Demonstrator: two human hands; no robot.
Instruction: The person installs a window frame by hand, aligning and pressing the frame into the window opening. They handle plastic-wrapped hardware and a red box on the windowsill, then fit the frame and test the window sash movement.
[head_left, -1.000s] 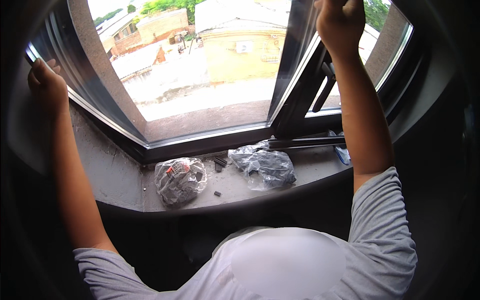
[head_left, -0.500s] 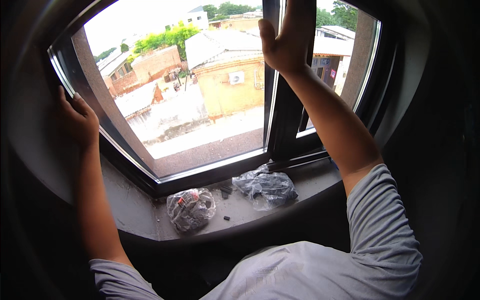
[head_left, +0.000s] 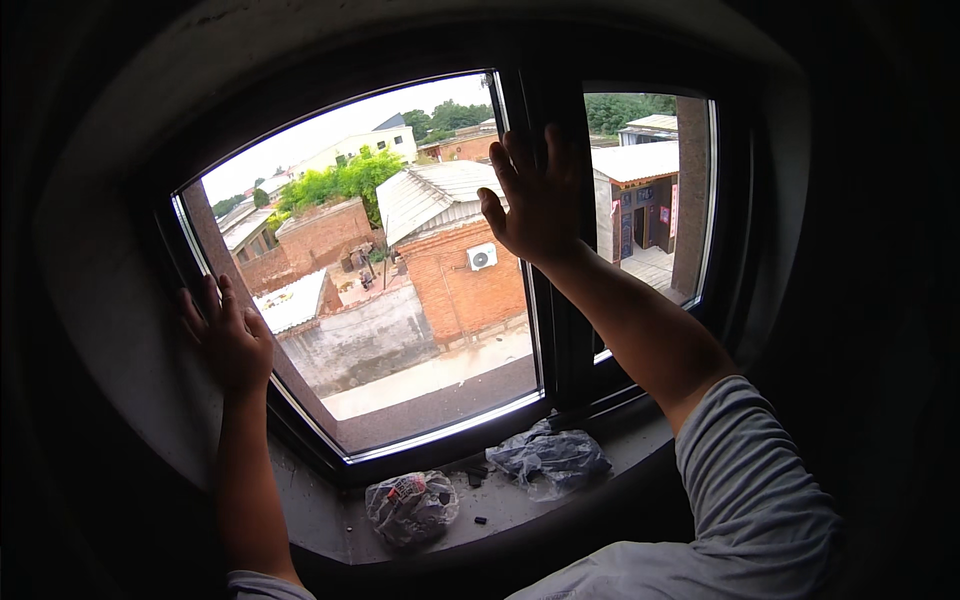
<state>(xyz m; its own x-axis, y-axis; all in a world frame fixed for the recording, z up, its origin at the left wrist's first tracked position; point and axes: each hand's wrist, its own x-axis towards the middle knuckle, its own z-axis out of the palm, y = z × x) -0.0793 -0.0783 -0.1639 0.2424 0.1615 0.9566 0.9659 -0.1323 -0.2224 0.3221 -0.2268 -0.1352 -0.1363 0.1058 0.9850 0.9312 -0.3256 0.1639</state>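
**Both hands spread at a dark window frame, holding nothing visible**

Clock read from view centre. Right hand point(head_left: 540, 205) at 1 o'clock: fingers wide, thumb apart, over the dark centre upright point(head_left: 570, 340); how hard it presses, can't tell. Left hand point(head_left: 230, 340) near 9: fingers extended and apart, tips by the left side of the window frame point(head_left: 450, 446); exact contact too dark to tell. Frame fills the middle, large section between the hands, narrower section point(head_left: 650, 225) at 2, beyond the right hand. Grey sill point(head_left: 512, 512) runs below, 7 to 4. On it: clear plastic bag point(head_left: 412, 508) with a red mark, between 6 and 7; second crumpled plastic bag point(head_left: 550, 462) near 5; small black piece point(head_left: 481, 520) at 6, between the bags, nearer the sill's front edge. Outside: brick building point(head_left: 460, 300) around centre, white air-conditioner unit point(head_left: 482, 257) on its wall, green trees point(head_left: 365, 178) at 11.
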